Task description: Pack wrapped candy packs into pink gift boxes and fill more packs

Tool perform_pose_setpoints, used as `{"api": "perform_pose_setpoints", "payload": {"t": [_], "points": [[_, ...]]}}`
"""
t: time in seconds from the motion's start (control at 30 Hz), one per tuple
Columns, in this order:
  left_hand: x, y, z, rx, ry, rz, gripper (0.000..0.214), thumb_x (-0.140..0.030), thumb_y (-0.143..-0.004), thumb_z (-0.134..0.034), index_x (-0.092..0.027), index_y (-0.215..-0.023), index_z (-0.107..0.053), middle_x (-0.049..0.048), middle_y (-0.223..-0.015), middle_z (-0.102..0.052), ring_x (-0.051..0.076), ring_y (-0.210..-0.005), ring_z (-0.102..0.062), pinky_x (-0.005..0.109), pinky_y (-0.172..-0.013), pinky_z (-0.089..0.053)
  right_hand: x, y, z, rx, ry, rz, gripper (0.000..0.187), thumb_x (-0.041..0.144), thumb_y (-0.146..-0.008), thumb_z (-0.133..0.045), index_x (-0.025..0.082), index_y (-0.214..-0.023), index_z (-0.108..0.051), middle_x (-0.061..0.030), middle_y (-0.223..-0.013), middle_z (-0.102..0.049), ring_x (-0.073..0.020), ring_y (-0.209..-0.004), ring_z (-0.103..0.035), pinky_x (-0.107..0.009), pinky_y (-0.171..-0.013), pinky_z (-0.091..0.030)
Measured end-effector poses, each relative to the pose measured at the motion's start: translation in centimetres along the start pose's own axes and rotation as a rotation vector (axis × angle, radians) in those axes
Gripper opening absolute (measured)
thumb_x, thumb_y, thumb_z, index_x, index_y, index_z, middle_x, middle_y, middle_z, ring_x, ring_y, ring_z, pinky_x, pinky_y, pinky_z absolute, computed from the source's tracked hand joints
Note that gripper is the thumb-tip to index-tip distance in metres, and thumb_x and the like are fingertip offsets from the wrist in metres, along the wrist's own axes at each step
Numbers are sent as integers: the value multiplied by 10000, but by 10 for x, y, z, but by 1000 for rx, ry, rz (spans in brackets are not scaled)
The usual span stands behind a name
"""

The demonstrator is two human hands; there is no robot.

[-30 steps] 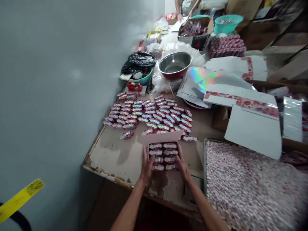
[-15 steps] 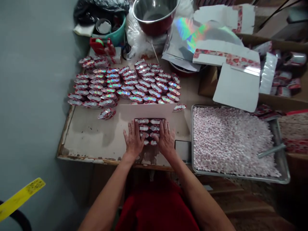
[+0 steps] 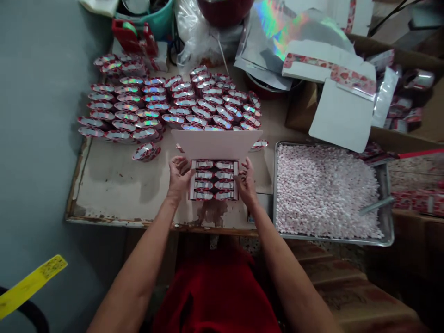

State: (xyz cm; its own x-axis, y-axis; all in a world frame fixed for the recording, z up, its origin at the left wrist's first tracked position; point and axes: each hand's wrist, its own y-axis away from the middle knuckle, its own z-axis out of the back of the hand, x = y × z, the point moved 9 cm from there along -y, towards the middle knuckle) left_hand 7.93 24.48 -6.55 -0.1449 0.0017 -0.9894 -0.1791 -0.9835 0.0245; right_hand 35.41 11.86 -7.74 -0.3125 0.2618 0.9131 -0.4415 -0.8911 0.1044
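An open-lidded carton [image 3: 190,189] stands near the table's front edge, its pale lid [image 3: 217,144] raised at the back. Packed in two columns inside it are several small shiny packets [image 3: 224,175] with red and white edges. Narrow side flaps show at both ends. My left hand [image 3: 178,178] grips the carton's left side, thumb at the flap and fingers curled. At the right side, my right hand [image 3: 247,182] holds the carton with its thumb against the flap and its fingers bent upward.
Behind the carton stand rows of similar packets [image 3: 152,107], with one loose packet [image 3: 146,151] at the left. A metal tray [image 3: 388,203] of small pale pellets lies to the right, a scoop handle [image 3: 376,206] in it. Further back are a red tape dispenser [image 3: 133,39] and a cardboard box [image 3: 301,111].
My hands have moved from on top of the packets outward to the carton's two sides. The side flaps now show, and the raised lid stands in clearer view. The camera view has shifted.
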Motion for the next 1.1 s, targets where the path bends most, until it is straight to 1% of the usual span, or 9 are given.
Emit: {"api": "perform_pose_setpoints", "payload": {"t": [0.1, 0.27, 0.4, 0.63, 0.83, 0.9, 0.97, 1.03, 1.1], "points": [[0, -17, -12, 214, 77, 48, 606, -509, -800, -826, -232, -1295, -611, 135, -1305, -711, 269, -1212, -702, 455, -1041, -601, 4, -19, 1, 169, 20, 74, 954, 395, -918, -652, 276, -1716, -143, -173, -1567, -461, -189, -955, -648, -313, -777, -588], [-30, -36, -10, 498, -233, -182, 243, -369, -928, -663, -177, -1008, -788, 147, -1311, -741, 302, -1335, -629, 588, -1183, -470, 33, -35, 14, 369, 297, 327, 446, 309, -958, -615, 242, -1394, -674, -143, -1503, -528, -261, -1195, -650, -412, -963, -594], [-53, -16, -28, 705, -631, -397, 297, -266, -996, -538, -160, -1131, -781, 149, -1414, -690, 338, -1545, -410, 679, -1261, -288, 72, -6, 8, 470, 657, 567, 362, 251, -1004, -547, 175, -1323, -700, -178, -1714, -335, -353, -1601, -299, -582, -1258, -346], [-47, 50, -73, 632, -919, -421, 1088, -619, -712, -897, -169, -1601, -459, 288, -1753, -128, 495, -1637, -72, 744, -1262, -75, 68, 52, -40, 550, 865, 610, 1390, 704, -593, -935, 71, -1648, -288, -333, -1746, -88, -524, -1628, -39, -719, -1285, -173], [-43, 24, -68, 684, -849, -381, 1043, -544, -671, -949, -213, -1559, -515, 248, -1750, -208, 498, -1621, -148, 777, -1238, -88, 73, 59, -81, 459, 932, 567, 1168, 536, -793, -844, -7, -1642, -253, -349, -1729, -147, -513, -1631, -40, -733, -1295, -82], [-53, 22, -47, 542, -716, -348, 820, -487, -754, -903, -195, -1459, -601, 217, -1679, -388, 450, -1582, -294, 706, -1261, -202, 83, 55, -87, 448, 940, 558, 966, 436, -881, -757, 36, -1641, -315, -307, -1734, -203, -493, -1632, -103, -714, -1297, -126], [-60, 40, -5, 148, -571, -249, 523, -392, -904, -764, -179, -1366, -643, 180, -1541, -552, 362, -1490, -451, 592, -1260, -318, 94, 48, -84, 437, 912, 544, 886, 369, -873, -755, 78, -1625, -388, -266, -1726, -276, -471, -1619, -196, -670, -1295, -214], [-52, 93, 31, -291, -463, -85, 309, -267, -990, -601, -179, -1279, -664, 149, -1356, -659, 299, -1339, -572, 518, -1207, -414, 104, 37, -76, 471, 835, 526, 883, 363, -829, -796, 110, -1600, -450, -225, -1684, -394, -440, -1570, -343, -614, -1265, -337], [-38, 150, 20, -396, -402, 49, 260, -180, -964, -563, -192, -1191, -689, 121, -1193, -699, 279, -1191, -631, 485, -1124, -489, 110, 26, -67, 534, 742, 477, 897, 410, -784, -835, 168, -1580, -498, -161, -1582, -555, -404, -1444, -530, -576, -1181, -463]]}}
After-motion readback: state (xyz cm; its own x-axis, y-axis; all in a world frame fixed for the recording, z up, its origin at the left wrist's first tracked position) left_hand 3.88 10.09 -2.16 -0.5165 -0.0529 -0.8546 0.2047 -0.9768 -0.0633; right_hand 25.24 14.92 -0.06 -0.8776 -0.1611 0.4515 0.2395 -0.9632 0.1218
